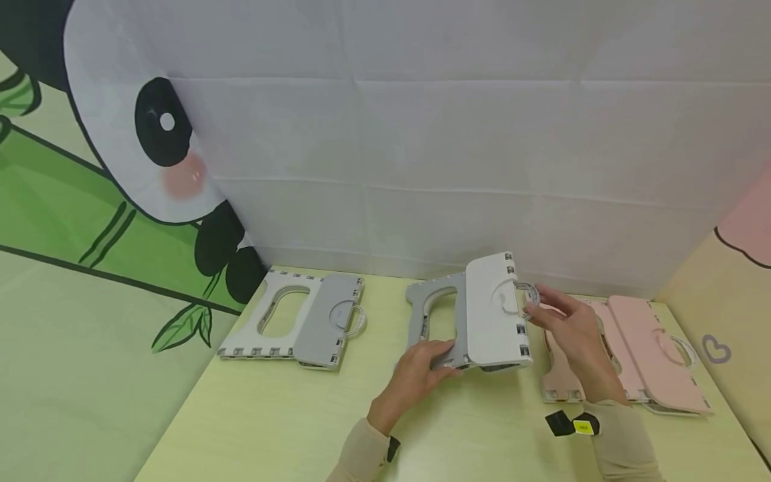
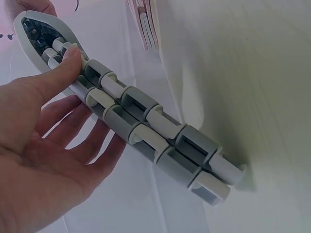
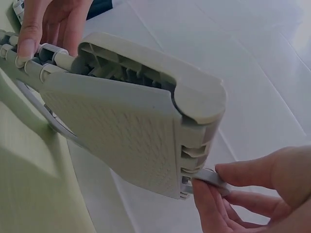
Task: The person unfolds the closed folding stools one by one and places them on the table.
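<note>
A folded step stool [image 1: 495, 318], grey on its left part with a white panel at right, is held tilted over the table's middle. My left hand [image 1: 415, 371] grips its near hinged edge, thumb on top and fingers below. In the left wrist view the left hand [image 2: 48, 145] holds along the row of grey and white hinges [image 2: 146, 121]. With thumb and fingers, my right hand [image 1: 572, 331] pinches the loop handle [image 1: 529, 294] on the stool's right side. The right wrist view shows that handle [image 3: 210, 176] between the thumb and fingers of the right hand [image 3: 262, 194].
Left on the yellow-green table [image 1: 265, 415] lies a white and grey folded stool [image 1: 328, 318]. A pink folded stool [image 1: 650, 355] lies at the right, partly behind my right hand. A pale cloth wall [image 1: 421, 134] rises at the back edge, with a cartoon panda panel [image 1: 132, 134] on the left.
</note>
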`<state>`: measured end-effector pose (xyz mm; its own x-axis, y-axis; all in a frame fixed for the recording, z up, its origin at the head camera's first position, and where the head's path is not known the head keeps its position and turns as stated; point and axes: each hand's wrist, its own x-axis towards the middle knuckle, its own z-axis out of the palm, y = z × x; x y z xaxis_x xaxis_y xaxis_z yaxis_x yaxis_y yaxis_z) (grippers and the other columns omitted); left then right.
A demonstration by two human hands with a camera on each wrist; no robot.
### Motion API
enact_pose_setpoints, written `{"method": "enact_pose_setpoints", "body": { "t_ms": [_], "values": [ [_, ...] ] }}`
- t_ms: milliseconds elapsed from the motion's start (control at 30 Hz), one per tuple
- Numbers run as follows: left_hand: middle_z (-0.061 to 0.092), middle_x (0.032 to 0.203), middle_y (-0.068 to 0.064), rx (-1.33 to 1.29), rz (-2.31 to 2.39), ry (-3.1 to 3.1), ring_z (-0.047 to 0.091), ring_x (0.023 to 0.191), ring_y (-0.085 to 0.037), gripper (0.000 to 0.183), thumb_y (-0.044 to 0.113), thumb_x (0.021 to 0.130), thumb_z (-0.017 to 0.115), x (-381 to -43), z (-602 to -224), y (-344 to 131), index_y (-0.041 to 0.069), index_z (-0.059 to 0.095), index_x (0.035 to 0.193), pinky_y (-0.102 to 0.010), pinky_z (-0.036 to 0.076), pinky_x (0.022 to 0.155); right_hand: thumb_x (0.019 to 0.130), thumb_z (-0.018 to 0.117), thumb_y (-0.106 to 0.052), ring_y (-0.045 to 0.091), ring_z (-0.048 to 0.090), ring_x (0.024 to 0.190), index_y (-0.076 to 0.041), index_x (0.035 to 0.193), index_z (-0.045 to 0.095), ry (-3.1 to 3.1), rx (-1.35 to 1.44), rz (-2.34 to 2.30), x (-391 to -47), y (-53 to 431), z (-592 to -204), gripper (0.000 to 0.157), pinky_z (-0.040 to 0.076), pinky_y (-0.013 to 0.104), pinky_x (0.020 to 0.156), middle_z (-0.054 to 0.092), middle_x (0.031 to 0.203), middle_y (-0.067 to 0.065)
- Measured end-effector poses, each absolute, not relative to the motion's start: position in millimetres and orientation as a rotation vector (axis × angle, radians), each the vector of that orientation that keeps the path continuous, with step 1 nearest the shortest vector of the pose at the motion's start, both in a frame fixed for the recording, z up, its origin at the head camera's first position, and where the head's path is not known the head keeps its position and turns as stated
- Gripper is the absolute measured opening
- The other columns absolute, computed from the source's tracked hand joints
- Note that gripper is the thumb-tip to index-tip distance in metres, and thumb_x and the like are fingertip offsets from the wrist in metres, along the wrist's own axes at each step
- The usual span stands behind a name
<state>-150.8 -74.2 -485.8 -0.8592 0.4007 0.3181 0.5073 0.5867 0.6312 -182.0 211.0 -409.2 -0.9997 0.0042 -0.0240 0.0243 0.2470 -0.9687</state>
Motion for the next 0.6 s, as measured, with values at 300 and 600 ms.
{"method": "enact_pose_setpoints", "body": {
  "t_ms": [300,600],
  "values": [
    [0.070,0.129,-0.011,-0.783,-1.258,-2.635,0.067,0.115,-0.020,0.055,0.019,0.087,0.082,-153.9,-487.4,-73.0,0.000,0.065,0.135,-0.030,0.055,0.096,0.100,0.070,-0.038,-0.004,0.068,0.095,-0.010,0.158,0.040,2.448,0.055,-1.909,-181.6,210.8,-398.7,0.072,0.032,0.064,0.116,0.040,0.157,0.021],
    [0.069,0.130,-0.012,-0.785,-1.362,-2.611,0.066,0.116,-0.019,0.056,0.017,0.087,0.083,-153.5,-484.7,-72.3,-0.002,0.064,0.136,-0.028,0.055,0.096,0.100,0.071,-0.031,0.002,0.069,0.098,-0.006,0.156,0.043,2.397,-0.004,-2.025,-182.3,209.0,-391.5,0.068,0.054,0.016,0.089,0.041,0.152,0.020]
  ]
}}
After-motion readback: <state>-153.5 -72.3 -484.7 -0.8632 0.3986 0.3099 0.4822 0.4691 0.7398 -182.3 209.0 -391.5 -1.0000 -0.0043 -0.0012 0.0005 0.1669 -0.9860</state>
